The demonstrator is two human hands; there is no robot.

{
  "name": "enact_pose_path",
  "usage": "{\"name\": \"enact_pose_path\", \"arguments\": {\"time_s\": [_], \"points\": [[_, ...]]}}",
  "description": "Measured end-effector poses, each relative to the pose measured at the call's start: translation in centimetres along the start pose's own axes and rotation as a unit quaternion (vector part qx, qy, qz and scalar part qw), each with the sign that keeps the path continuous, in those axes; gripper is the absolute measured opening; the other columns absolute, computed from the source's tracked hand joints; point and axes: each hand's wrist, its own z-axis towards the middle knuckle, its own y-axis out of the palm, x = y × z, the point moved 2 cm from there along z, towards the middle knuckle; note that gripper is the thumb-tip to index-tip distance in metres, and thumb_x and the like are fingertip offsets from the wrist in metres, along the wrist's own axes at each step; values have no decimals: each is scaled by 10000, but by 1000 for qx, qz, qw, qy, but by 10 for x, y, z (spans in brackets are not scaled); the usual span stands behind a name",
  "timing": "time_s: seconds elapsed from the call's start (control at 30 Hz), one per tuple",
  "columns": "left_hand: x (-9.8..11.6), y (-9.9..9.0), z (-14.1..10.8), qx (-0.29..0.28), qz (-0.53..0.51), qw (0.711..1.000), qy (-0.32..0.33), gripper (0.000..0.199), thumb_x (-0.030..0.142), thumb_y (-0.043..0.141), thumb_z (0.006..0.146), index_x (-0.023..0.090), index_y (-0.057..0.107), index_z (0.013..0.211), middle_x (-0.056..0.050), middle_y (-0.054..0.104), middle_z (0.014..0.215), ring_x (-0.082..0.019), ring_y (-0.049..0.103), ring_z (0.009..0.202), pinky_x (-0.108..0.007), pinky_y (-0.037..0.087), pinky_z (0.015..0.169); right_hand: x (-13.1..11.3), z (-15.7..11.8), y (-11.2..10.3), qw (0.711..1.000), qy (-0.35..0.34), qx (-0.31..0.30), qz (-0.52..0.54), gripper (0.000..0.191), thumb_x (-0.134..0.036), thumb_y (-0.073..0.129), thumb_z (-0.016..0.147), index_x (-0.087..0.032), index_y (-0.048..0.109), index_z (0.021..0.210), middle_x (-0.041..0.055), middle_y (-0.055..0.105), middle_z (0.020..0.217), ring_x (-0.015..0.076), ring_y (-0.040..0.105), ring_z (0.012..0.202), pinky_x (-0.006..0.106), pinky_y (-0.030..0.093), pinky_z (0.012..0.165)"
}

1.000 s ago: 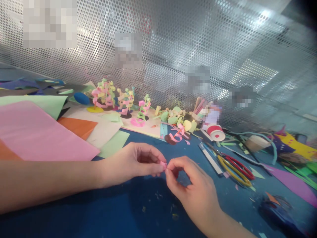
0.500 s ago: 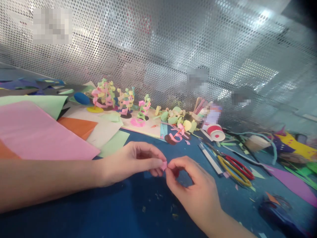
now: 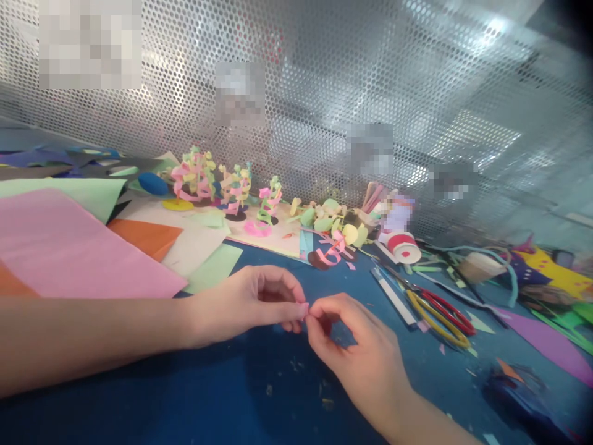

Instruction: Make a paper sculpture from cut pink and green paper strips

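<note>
A tiny pink paper piece [image 3: 304, 311] is pinched between my two hands, mostly covered by the fingertips. My left hand [image 3: 259, 303] holds it from the left with thumb and fingers closed on it. From the right, my right hand [image 3: 356, 346] grips its other side between thumb and forefinger, fingertips touching those of the left. Both hands are raised over the dark blue tabletop [image 3: 194, 395]. Just beyond them lies a small curled pink paper spiral on a brown disc [image 3: 319, 259].
Large pink paper [image 3: 88, 247], orange and green sheets lie left. Paper spiral trees [image 3: 194, 176] stand at the back before a perforated metal screen [image 3: 306, 80]. Right are red- and yellow-handled scissors [image 3: 438, 318], a white strip [image 3: 393, 296], a red-white roll [image 3: 403, 248] and a dark blue object [image 3: 523, 398].
My fingertips have drawn closer together and shifted slightly left, so less of the pink paper piece shows. The things on the table stay where they were.
</note>
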Motion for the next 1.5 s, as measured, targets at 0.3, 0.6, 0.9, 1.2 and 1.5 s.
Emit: {"name": "enact_pose_path", "arguments": {"time_s": [0.3, 0.6, 0.9, 1.2, 1.5], "points": [[4, 0, -2, 15, 19, 1000, 17, 180, 297, 614, 800, 159, 577, 910, -7, 613, 824, -110, 554, 763, -258, 442, 748, 6, 3, -1, 997, 67, 13, 35, 70, -160, 562, 823, -202, 597, 867, -27, 629, 789, 74, 600, 697, 166, 479, 670], [-2, -1, -1, 18, -3, 1000, 13, 202, 288, 635, 784, 174, 536, 917, 1, 612, 805, -115, 574, 760, -266, 450, 741, 4, 2, -1, 998, 45, -1, 35, 82, -127, 563, 807, -191, 599, 842, -29, 623, 754, 68, 593, 679, 158, 468, 654], [2, 0, -2, 19, 22, 999, 26, 161, 264, 619, 796, 156, 577, 908, -12, 624, 836, -118, 575, 791, -262, 455, 762, 2, 3, -2, 999, 29, 10, 22, 109, -92, 570, 779, -185, 594, 829, -27, 615, 735, 68, 586, 655, 157, 468, 647], [-3, 0, -1, -6, 5, 1000, 14, 146, 261, 641, 771, 171, 635, 885, -4, 652, 822, -120, 603, 761, -258, 485, 747, -5, 0, -2, 999, -37, 4, -21, 138, -40, 541, 749, -175, 562, 769, -29, 572, 673, 72, 538, 604, 176, 450, 618], [2, 2, -2, -32, -8, 999, 28, 173, 172, 619, 779, 169, 639, 951, -27, 655, 927, -149, 610, 874, -303, 470, 848, -1, 2, -1, 1000, 2, 2, -17, 134, -53, 534, 748, -187, 541, 753, -38, 546, 660, 73, 526, 593, 177, 439, 601]]}}
